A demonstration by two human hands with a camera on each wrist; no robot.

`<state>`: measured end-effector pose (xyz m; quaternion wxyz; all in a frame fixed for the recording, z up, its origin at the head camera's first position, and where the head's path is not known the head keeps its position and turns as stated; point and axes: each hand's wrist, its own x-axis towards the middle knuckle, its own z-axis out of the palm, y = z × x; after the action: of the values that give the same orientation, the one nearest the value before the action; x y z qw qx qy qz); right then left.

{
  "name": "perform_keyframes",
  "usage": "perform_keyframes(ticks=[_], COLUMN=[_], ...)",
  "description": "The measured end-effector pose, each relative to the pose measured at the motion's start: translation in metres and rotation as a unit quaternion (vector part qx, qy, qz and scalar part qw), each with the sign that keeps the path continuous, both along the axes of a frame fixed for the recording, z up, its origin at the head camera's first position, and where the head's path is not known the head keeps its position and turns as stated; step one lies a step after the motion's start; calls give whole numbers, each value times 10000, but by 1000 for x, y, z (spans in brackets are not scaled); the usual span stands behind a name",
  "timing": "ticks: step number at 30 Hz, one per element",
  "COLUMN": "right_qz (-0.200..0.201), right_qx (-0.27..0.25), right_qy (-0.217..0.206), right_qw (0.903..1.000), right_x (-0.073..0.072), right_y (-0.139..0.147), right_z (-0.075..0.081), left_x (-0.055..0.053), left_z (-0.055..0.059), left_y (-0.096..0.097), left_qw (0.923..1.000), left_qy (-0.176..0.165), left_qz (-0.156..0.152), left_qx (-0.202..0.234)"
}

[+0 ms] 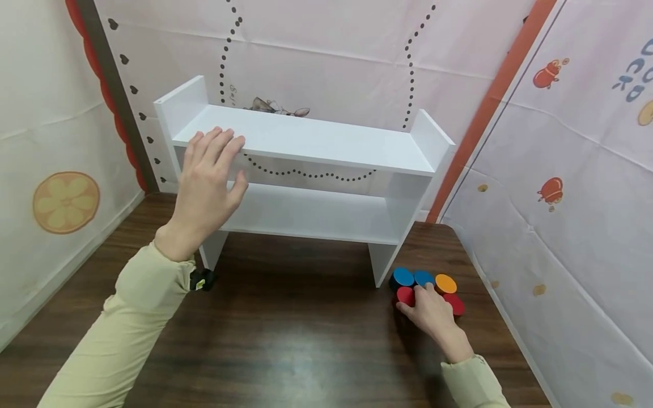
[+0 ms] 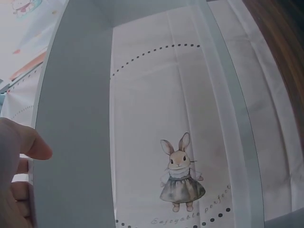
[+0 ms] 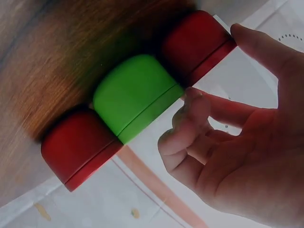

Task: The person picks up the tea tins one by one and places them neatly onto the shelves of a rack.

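My left hand [image 1: 201, 184] reaches to the top board of a white two-tier shelf [image 1: 311, 136], its fairly straight fingers overlapping the board's front edge near the left end. In the left wrist view, that thumb and fingers lie along a board's edge. At the lower right, my right hand [image 1: 433, 314] pinches a red canister [image 1: 405, 294] between thumb and fingers; it stands at the left end of the front row. Beside it in the right wrist view come a green canister [image 3: 137, 95] and another red canister [image 3: 78, 147]. The right hand mostly hides the green one in the head view.
Behind stand two blue canisters [image 1: 403, 276] and an orange canister [image 1: 446, 284], close to the shelf's right leg. Everything rests on a dark wooden table [image 1: 285, 340]. Printed cloth walls [image 1: 576, 226] enclose the table's back and sides.
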<state>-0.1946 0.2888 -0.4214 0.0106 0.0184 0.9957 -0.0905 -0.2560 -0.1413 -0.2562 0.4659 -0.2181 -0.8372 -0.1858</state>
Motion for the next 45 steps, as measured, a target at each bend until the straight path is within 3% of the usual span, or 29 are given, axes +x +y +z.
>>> perform_keyframes(ticks=[14, 21, 29, 45], right_qz=[288, 234, 451, 1012], right_qx=[-87, -492, -1091, -1421], right_qy=[268, 261, 817, 1908], right_qw=[9992, 9982, 9896, 9660], right_x=[1, 2, 8, 8], right_y=[-6, -8, -10, -23], right_z=[-8, -5, 11, 49], left_x=[-2, -2, -4, -6], left_z=[-1, -2, -3, -4], left_y=[2, 2, 2, 3], left_qw=[9999, 9996, 9994, 9991], left_qy=[86, 143, 202, 297], left_qz=[-51, -78, -112, -128], left_qx=[135, 209, 250, 274])
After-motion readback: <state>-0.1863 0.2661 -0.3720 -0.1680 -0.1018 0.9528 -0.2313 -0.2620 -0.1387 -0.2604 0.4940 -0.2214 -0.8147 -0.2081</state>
